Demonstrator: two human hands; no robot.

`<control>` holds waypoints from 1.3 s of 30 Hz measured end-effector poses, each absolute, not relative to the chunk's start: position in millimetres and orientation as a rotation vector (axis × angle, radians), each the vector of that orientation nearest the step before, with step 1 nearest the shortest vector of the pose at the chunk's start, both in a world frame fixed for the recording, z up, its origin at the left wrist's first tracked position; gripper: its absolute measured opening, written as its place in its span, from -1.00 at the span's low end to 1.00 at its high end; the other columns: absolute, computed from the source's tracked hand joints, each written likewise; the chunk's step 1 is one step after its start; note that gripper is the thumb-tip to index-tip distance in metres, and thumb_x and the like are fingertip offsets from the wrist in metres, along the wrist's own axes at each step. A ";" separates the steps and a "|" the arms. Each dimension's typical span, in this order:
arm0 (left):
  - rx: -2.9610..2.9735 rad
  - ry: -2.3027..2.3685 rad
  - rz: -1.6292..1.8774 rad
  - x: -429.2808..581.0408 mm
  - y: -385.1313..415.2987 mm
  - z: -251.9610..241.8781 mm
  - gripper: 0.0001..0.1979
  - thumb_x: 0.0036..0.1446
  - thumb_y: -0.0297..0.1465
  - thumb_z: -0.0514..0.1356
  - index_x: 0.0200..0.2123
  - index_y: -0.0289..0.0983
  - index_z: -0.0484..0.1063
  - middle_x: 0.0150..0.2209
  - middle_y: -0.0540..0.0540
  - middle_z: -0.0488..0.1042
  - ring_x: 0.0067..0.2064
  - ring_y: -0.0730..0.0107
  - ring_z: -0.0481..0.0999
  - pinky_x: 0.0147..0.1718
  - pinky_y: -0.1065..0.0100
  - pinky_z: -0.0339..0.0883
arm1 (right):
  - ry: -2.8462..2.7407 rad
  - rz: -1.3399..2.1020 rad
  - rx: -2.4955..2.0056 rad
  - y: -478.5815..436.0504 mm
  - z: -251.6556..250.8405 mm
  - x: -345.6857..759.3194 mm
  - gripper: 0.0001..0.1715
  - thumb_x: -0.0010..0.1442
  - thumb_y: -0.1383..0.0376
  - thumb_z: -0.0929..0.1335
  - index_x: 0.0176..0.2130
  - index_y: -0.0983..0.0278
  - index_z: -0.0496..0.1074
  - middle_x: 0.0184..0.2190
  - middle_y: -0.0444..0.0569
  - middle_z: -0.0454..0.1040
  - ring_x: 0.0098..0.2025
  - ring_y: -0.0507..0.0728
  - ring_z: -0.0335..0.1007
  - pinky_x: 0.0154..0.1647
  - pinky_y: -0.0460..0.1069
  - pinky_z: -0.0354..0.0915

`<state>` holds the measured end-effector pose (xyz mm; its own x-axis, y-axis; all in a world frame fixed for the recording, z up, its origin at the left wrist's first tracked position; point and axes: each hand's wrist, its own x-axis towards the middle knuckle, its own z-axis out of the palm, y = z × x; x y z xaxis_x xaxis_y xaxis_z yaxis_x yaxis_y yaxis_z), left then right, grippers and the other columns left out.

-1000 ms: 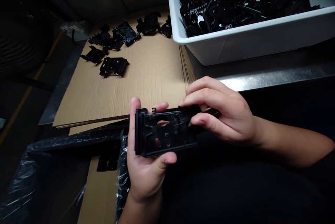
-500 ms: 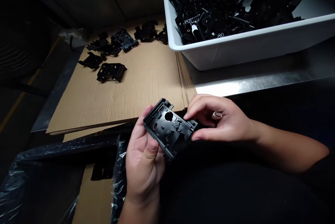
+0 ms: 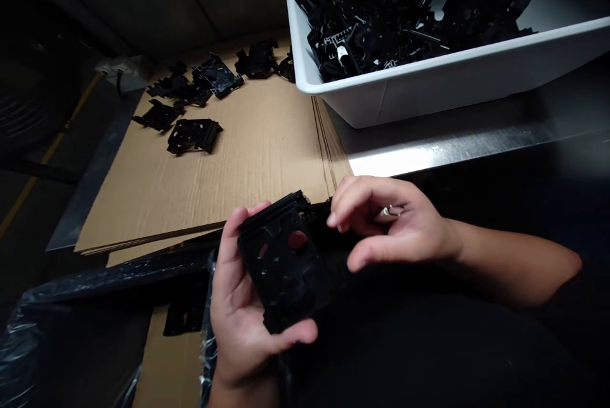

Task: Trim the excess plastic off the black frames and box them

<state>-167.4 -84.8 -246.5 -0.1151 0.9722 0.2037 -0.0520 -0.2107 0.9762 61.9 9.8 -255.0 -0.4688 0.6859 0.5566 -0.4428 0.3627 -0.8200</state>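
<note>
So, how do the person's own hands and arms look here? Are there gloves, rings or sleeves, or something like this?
No gloves: the right hand and left hand are bare. The right hand wears a shiny metal ring on one finger. The right forearm is bare too, with no sleeve over it.

Matte black on pale tan and white

A matte black plastic bracket [image 3: 281, 262] at lower centre; a glossy white plastic tub [image 3: 429, 96] at upper right, heaped with black plastic parts [image 3: 381, 20] flecked by one white spot [image 3: 342, 52]; tan corrugated cardboard [image 3: 248, 166] with faint parallel ribs; a brushed silver steel edge [image 3: 429, 157] at right; a yellow floor stripe [image 3: 47, 147] at far left
</note>
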 end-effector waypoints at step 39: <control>1.192 1.175 1.475 -156.0 -85.2 -241.1 0.18 -0.26 -0.20 0.74 0.46 0.10 0.38 0.42 -0.23 0.35 0.13 0.10 0.68 0.13 0.19 0.67 | -1.585 0.954 -0.273 -9.4 -275.1 54.1 -0.59 0.25 0.23 0.65 -0.01 0.42 0.66 -0.20 -0.01 0.53 -0.27 0.01 0.44 -0.36 -0.10 0.42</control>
<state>-156.0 -85.2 -241.1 -0.1527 0.9762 0.1537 -0.0685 -0.1657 0.9838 54.1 -9.4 -275.1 -0.2671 0.6479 0.7134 -0.3273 0.6353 -0.6995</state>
